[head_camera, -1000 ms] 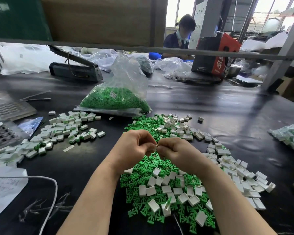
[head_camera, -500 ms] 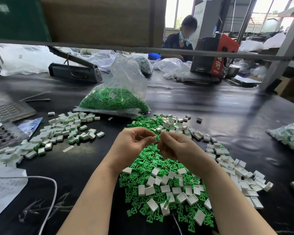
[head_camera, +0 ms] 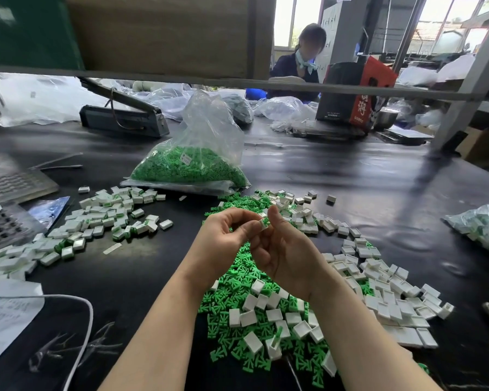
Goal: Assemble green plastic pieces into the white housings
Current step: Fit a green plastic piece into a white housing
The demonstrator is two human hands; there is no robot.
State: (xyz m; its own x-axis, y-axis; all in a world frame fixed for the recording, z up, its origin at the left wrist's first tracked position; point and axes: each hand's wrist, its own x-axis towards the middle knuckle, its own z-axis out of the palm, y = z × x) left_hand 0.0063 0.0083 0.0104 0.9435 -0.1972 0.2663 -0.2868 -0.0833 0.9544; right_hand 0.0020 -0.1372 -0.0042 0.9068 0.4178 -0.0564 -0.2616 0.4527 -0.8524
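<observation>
Your right hand (head_camera: 283, 249) is turned palm-up over the middle of the counter (head_camera: 350, 187), its thumb raised, and it pinches a small white housing (head_camera: 263, 222) with a green piece showing at its edge. Your left hand (head_camera: 223, 241) has its fingers curled in, and its fingertips (head_camera: 249, 230) meet the same housing from the left side. The part therefore sits between the two hands, at the fingertips, lifted above the pile; both hands are equally near it. Its long axis is too small to read here, and you cannot tell whether the green piece is fully seated.

Directly below and toward you lies the mixed pile of loose green pieces (head_camera: 237, 292) and empty white housings (head_camera: 390, 303), the white ones spreading to your right. The heap of assembled units (head_camera: 102, 218) lies well to your left, so the left hand looks better placed to carry the finished part there.

The counter is dark and glossy. Further back stands a clear bag of green pieces (head_camera: 189, 165), with a heat sealer (head_camera: 122, 119) behind it. Another person (head_camera: 299, 63) works at the far side, and a second bag (head_camera: 483, 224) lies at the right edge.
</observation>
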